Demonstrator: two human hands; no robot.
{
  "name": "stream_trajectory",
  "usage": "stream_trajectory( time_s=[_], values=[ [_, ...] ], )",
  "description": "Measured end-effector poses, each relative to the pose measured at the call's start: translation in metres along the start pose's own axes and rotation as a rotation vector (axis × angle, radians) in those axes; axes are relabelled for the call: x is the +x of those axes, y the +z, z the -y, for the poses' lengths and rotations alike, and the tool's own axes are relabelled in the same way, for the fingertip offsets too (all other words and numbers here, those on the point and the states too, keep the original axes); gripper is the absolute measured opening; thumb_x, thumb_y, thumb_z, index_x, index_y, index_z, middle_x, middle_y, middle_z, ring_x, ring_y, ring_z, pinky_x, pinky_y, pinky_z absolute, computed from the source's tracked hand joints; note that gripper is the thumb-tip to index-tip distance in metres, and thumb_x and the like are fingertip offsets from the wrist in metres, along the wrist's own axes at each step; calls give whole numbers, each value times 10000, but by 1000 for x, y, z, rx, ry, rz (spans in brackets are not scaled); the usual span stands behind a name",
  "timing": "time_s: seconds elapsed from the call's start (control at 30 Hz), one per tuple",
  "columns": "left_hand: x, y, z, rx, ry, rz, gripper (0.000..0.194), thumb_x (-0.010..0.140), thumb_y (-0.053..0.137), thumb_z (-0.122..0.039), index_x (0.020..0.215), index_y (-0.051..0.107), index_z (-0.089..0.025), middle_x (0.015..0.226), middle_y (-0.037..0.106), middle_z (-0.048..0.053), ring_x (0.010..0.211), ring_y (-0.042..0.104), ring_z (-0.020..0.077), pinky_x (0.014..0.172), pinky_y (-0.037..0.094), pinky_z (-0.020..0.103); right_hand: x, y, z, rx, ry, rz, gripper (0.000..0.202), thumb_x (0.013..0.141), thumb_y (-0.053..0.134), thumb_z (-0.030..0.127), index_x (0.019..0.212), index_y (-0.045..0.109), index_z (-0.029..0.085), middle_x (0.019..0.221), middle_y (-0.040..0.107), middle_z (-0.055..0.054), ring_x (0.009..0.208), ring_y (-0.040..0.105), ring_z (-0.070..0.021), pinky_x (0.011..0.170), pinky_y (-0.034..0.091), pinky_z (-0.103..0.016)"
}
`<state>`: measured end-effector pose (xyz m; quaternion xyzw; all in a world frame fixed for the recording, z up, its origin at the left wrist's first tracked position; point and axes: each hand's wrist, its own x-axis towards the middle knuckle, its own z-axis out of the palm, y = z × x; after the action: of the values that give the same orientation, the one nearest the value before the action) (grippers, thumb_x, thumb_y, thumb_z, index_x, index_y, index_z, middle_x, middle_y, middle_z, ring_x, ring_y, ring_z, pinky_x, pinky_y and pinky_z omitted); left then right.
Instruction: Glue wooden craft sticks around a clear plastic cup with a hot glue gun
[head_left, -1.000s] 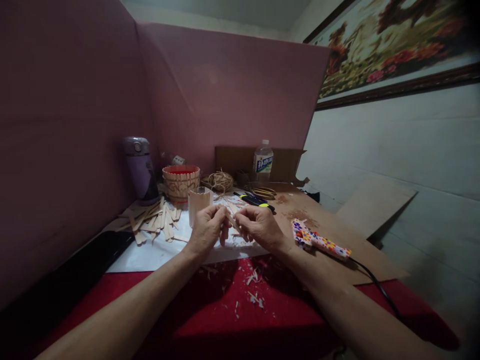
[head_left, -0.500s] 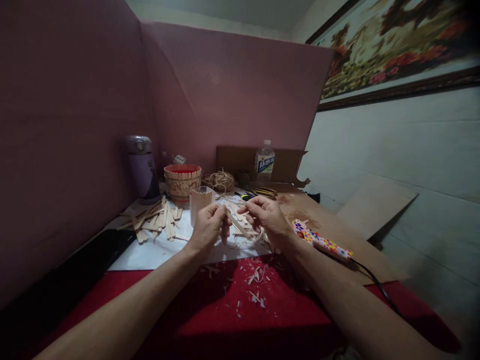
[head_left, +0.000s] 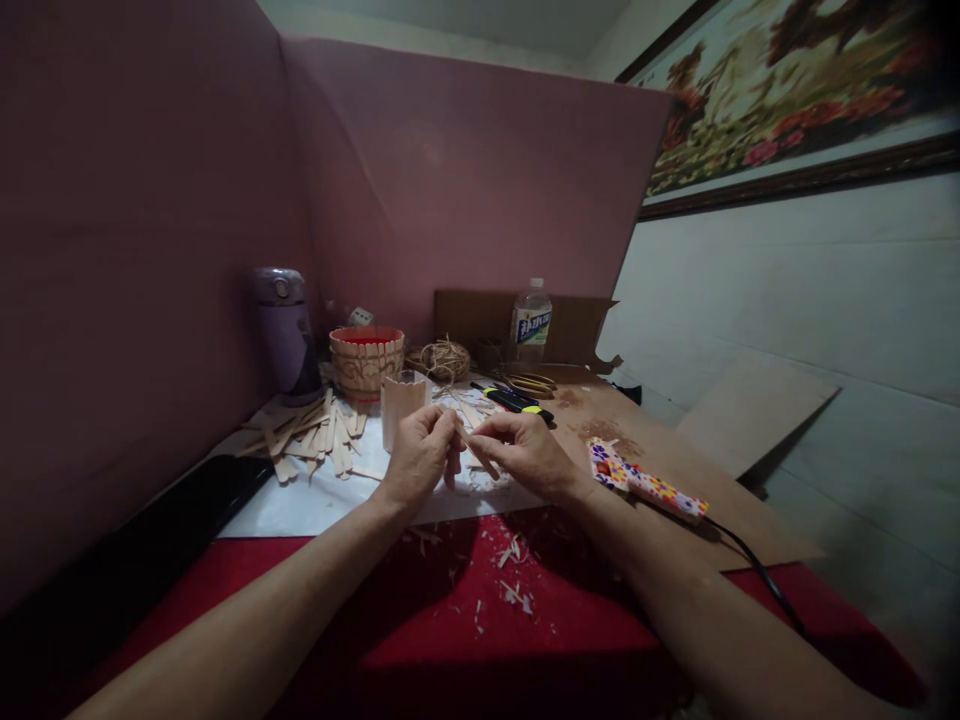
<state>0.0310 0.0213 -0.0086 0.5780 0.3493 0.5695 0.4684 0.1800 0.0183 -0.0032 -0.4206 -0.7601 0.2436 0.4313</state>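
Pinched between the thumb and fingers of my left hand (head_left: 420,450) is a flat wooden craft stick (head_left: 486,463), slanting down to the right. My right hand (head_left: 529,455) is closed, its thumb and fingertips pinching the same stick close to the left fingertips. Just behind my left hand stands a clear cup (head_left: 401,395) with craft sticks lining its side. A pile of loose craft sticks (head_left: 319,435) lies to the left on a white sheet (head_left: 300,515). Beyond my right hand lie black and yellow pliers (head_left: 514,399).
A stick-covered basket (head_left: 367,365), a purple bottle (head_left: 285,335), a twine ball (head_left: 444,358) and a plastic bottle (head_left: 532,325) stand at the back. A flowered glue gun (head_left: 649,485) with its cord rests on cardboard (head_left: 720,540) at right. Wood shavings (head_left: 514,595) litter the red cloth (head_left: 420,640).
My right hand has moved left and down, from beside the stick onto it, and its fingers have closed. The pliers behind it show more fully. The left hand keeps its hold.
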Motion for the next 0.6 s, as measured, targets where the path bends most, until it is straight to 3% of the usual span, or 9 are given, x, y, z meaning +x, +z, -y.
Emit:
stream_trajectory(
  time_s=[0.23, 0.43, 0.53, 0.6],
  values=[
    [-1, 2, 0, 2, -28, 18, 303, 756, 595, -376, 552, 527, -161, 382, 496, -36, 261, 424, 82, 257, 333, 177, -2, 6, 1, 34, 59, -73, 180, 682, 562, 128, 509, 575, 177, 429, 499, 44, 437, 425, -79, 451, 327, -204],
    [3, -1, 6, -49, -57, -48, 274, 735, 599, -397, 618, 537, -157, 451, 547, -24, 291, 435, 83, 262, 359, 191, 2, 3, -6, 192, 179, -103, 180, 762, 513, 311, 648, 552, 177, 521, 567, 14, 414, 525, -106, 414, 448, -229],
    [3, -1, 7, -79, -76, -68, 298, 711, 625, -432, 641, 527, -159, 497, 559, -26, 310, 452, 82, 264, 364, 191, 6, -2, -8, 213, 190, -136, 254, 783, 506, 393, 660, 547, 175, 565, 567, 5, 434, 495, -100, 393, 426, -220],
    [3, -1, 6, -94, -79, -75, 315, 699, 640, -447, 644, 524, -160, 506, 557, -29, 315, 453, 80, 266, 363, 187, 7, -4, -9, 193, 183, -149, 217, 744, 566, 368, 651, 563, 172, 595, 573, 2, 475, 483, -97, 414, 404, -211]
  ],
)
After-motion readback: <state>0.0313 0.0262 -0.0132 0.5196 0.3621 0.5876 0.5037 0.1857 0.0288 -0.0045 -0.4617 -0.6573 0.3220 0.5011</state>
